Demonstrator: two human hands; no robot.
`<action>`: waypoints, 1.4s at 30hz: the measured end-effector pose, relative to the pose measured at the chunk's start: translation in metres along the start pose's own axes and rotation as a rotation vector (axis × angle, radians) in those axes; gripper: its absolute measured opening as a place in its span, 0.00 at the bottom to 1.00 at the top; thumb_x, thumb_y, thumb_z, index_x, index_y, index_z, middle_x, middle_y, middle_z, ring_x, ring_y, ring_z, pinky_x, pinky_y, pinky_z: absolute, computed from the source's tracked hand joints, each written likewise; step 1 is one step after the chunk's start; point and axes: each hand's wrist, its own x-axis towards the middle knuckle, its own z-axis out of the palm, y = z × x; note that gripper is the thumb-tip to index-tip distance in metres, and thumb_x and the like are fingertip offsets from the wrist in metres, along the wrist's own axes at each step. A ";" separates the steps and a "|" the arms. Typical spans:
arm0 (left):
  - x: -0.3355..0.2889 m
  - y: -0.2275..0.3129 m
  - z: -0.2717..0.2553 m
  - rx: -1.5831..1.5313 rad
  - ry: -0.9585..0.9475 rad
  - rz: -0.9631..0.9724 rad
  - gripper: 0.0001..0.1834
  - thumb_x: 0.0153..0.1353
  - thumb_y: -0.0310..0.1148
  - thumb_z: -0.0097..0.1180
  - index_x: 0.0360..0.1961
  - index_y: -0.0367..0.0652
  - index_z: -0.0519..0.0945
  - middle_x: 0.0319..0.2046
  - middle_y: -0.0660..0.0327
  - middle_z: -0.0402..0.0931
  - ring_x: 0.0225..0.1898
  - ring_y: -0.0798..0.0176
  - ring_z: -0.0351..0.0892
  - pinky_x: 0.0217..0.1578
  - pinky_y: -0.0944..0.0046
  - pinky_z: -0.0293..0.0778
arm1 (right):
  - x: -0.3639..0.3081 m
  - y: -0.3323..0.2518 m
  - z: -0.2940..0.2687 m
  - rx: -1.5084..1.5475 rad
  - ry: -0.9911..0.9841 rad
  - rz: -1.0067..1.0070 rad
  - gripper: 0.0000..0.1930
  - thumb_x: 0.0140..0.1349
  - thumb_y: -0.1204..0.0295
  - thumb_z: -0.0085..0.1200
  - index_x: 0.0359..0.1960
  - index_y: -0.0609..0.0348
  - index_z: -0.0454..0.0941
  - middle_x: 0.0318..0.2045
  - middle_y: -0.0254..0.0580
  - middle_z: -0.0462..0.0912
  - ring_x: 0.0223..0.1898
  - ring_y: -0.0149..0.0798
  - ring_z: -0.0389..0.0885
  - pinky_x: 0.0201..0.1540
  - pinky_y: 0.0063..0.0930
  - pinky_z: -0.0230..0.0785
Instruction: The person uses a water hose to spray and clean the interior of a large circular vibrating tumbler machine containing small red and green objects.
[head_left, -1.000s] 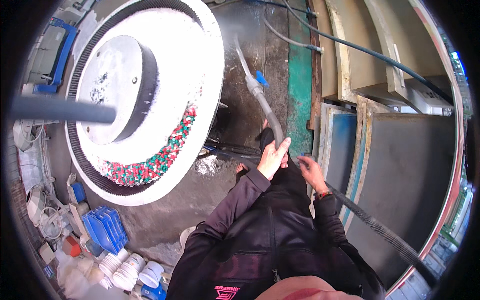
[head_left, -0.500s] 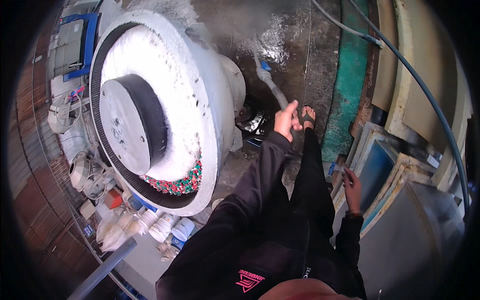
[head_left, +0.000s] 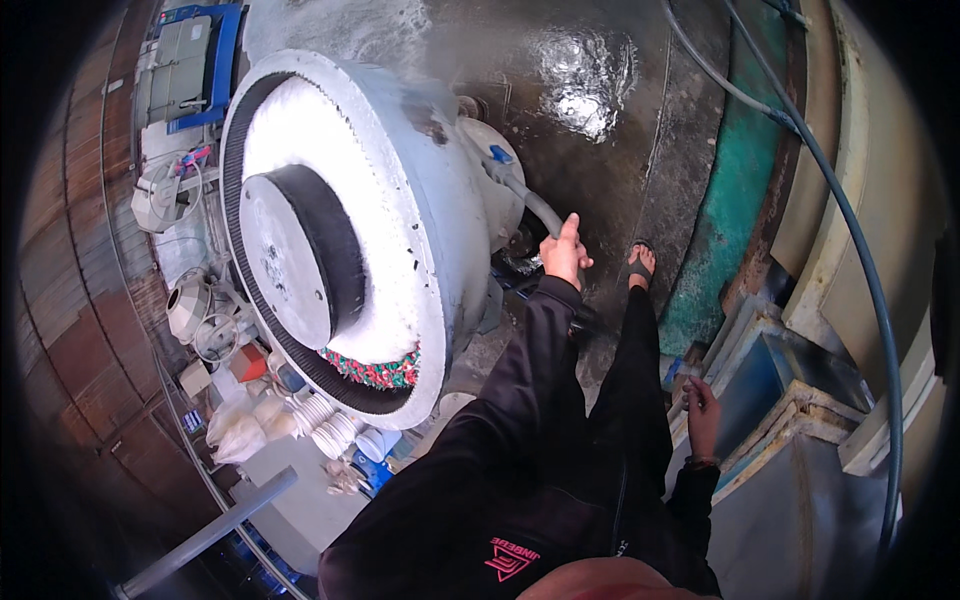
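My left hand (head_left: 566,255) is closed round a grey hose (head_left: 543,212). A blue valve lever (head_left: 501,154) sits near the hose's front end, beside the lower outer wall of a large round tub machine (head_left: 425,190). White foam (head_left: 300,125) fills most of the tub around a raised hub with a grey disc top (head_left: 283,262). At the tub's near side, small red and green pieces (head_left: 385,372) show below the foam. Down at my right side hangs my right hand (head_left: 703,415), holding nothing I can see, with its fingers loosely bent and apart.
Wet concrete (head_left: 590,85) lies ahead, beside a green strip (head_left: 735,210). Framed panels (head_left: 765,385) lean close on my right, where a long dark hose (head_left: 850,200) arches. Stacked white buckets (head_left: 335,432), plastic bags (head_left: 240,425) and small machines (head_left: 190,305) stand left beyond the tub.
My left hand has swung the hose's end left, from the wet floor toward the tub's outer wall. My right hand's fingers have bent more. The view has shifted, so the tub sits further right.
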 end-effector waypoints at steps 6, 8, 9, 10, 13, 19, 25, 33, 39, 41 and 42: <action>-0.025 -0.001 -0.005 0.178 -0.036 -0.030 0.20 0.53 0.44 0.55 0.15 0.45 0.62 0.08 0.68 0.56 0.07 0.71 0.55 0.12 0.66 0.62 | 0.005 0.016 -0.004 0.010 0.031 0.034 0.13 0.60 0.71 0.44 0.47 0.58 0.71 0.34 0.37 0.78 0.32 0.27 0.75 0.30 0.19 0.68; -0.036 0.001 -0.009 0.227 -0.065 -0.028 0.19 0.52 0.44 0.56 0.15 0.46 0.63 0.08 0.69 0.55 0.07 0.73 0.55 0.11 0.67 0.62 | 0.004 0.024 -0.001 -0.023 0.040 0.042 0.13 0.60 0.70 0.44 0.46 0.58 0.71 0.33 0.37 0.78 0.32 0.27 0.74 0.29 0.19 0.67; -0.037 -0.002 -0.015 0.227 -0.064 -0.033 0.19 0.52 0.44 0.56 0.15 0.46 0.63 0.08 0.69 0.55 0.07 0.73 0.55 0.11 0.67 0.62 | 0.003 0.029 0.000 -0.057 0.052 0.044 0.13 0.60 0.70 0.43 0.46 0.58 0.71 0.33 0.36 0.78 0.31 0.27 0.74 0.29 0.19 0.67; -0.038 -0.004 -0.024 0.236 -0.123 -0.080 0.20 0.52 0.44 0.56 0.15 0.46 0.63 0.07 0.69 0.55 0.07 0.72 0.54 0.11 0.67 0.62 | 0.002 0.044 0.006 -0.018 0.070 0.033 0.14 0.60 0.69 0.43 0.45 0.60 0.72 0.32 0.36 0.78 0.29 0.25 0.73 0.28 0.18 0.66; -0.038 -0.023 -0.059 0.226 -0.236 -0.172 0.19 0.52 0.44 0.56 0.15 0.46 0.63 0.08 0.68 0.57 0.06 0.72 0.55 0.09 0.67 0.60 | -0.001 0.058 0.026 0.152 0.020 0.106 0.12 0.59 0.71 0.46 0.43 0.61 0.73 0.33 0.36 0.78 0.33 0.26 0.73 0.34 0.18 0.66; -0.094 -0.084 -0.142 0.173 -0.329 -0.230 0.19 0.51 0.45 0.56 0.16 0.45 0.66 0.06 0.65 0.57 0.06 0.69 0.55 0.11 0.65 0.60 | -0.012 0.160 0.084 0.343 0.070 -0.031 0.11 0.59 0.70 0.46 0.39 0.62 0.74 0.29 0.32 0.75 0.26 0.21 0.68 0.27 0.13 0.60; -0.184 -0.123 -0.266 0.240 -0.549 -0.224 0.20 0.52 0.45 0.56 0.14 0.47 0.63 0.07 0.70 0.55 0.06 0.74 0.53 0.13 0.69 0.62 | -0.063 0.196 0.162 0.312 0.185 0.012 0.14 0.59 0.74 0.43 0.47 0.60 0.71 0.31 0.38 0.77 0.25 0.25 0.71 0.29 0.17 0.68; -0.279 -0.166 -0.454 0.282 -0.638 -0.181 0.20 0.51 0.44 0.57 0.13 0.47 0.63 0.07 0.70 0.57 0.07 0.74 0.55 0.12 0.69 0.60 | -0.188 0.220 0.245 0.381 0.226 -0.331 0.15 0.57 0.77 0.45 0.46 0.66 0.70 0.32 0.43 0.77 0.27 0.28 0.74 0.27 0.18 0.70; -0.289 -0.234 -0.529 0.085 -0.638 -0.205 0.19 0.52 0.44 0.56 0.15 0.47 0.63 0.07 0.70 0.57 0.07 0.73 0.55 0.11 0.68 0.59 | -0.224 0.224 0.277 0.216 0.082 -0.414 0.13 0.56 0.78 0.46 0.44 0.63 0.72 0.29 0.39 0.77 0.22 0.25 0.70 0.24 0.17 0.67; -0.286 -0.256 -0.542 -0.025 -0.618 -0.238 0.19 0.52 0.44 0.56 0.15 0.47 0.63 0.07 0.70 0.58 0.07 0.73 0.56 0.11 0.68 0.58 | -0.226 0.238 0.284 0.059 -0.035 -0.454 0.13 0.55 0.78 0.46 0.43 0.62 0.72 0.27 0.38 0.77 0.21 0.26 0.71 0.23 0.18 0.66; -0.291 -0.260 -0.549 -0.072 -0.596 -0.195 0.19 0.52 0.44 0.57 0.15 0.47 0.63 0.08 0.70 0.58 0.08 0.73 0.56 0.11 0.68 0.58 | -0.220 0.255 0.284 -0.020 -0.096 -0.465 0.13 0.54 0.78 0.46 0.43 0.62 0.72 0.26 0.37 0.76 0.20 0.25 0.70 0.22 0.18 0.65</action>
